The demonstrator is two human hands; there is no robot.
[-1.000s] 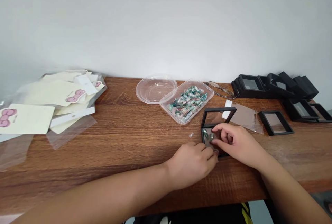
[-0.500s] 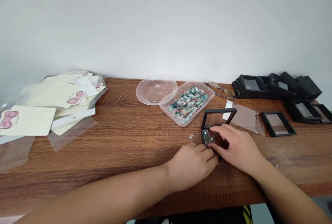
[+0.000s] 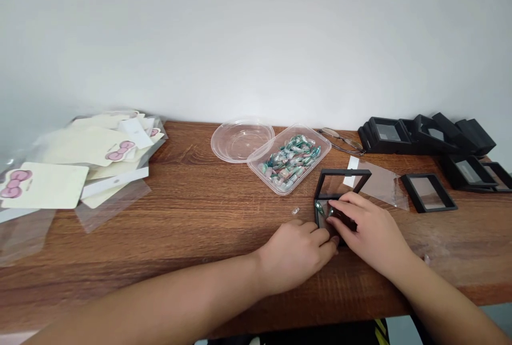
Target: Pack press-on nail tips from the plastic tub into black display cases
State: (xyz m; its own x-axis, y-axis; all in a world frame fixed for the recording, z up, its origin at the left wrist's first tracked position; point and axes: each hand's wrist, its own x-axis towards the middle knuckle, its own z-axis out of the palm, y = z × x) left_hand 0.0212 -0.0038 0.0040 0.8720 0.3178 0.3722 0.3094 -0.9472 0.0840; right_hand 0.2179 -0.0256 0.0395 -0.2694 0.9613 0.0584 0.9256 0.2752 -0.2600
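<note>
A small black display case (image 3: 322, 185) with clear film windows stands open, its lid tilted up. One shiny green press-on nail (image 3: 319, 208) lies on the film at the left of its lower half. My left hand (image 3: 298, 251) is closed at the case's near edge, its fingertips partly hidden. Over the lower half, the thumb and forefinger of my right hand (image 3: 372, 225) pinch another green nail, mostly covered by the fingers. A small clear piece (image 3: 295, 210) rests on the table left of the case.
Behind the case sits a clear tub (image 3: 258, 174) of green and pink nails, beside a round clear lid (image 3: 224, 150). Glasses (image 3: 340, 139), a clear bag (image 3: 384, 185) and several black cases (image 3: 430, 139) are at the right. Bow-printed cards (image 3: 60, 185) in bags pile up at left.
My right hand's fingertips have closed together around one green nail and shifted slightly right inside the case. The case has moved a little to the right. My left hand stays at its near edge.
</note>
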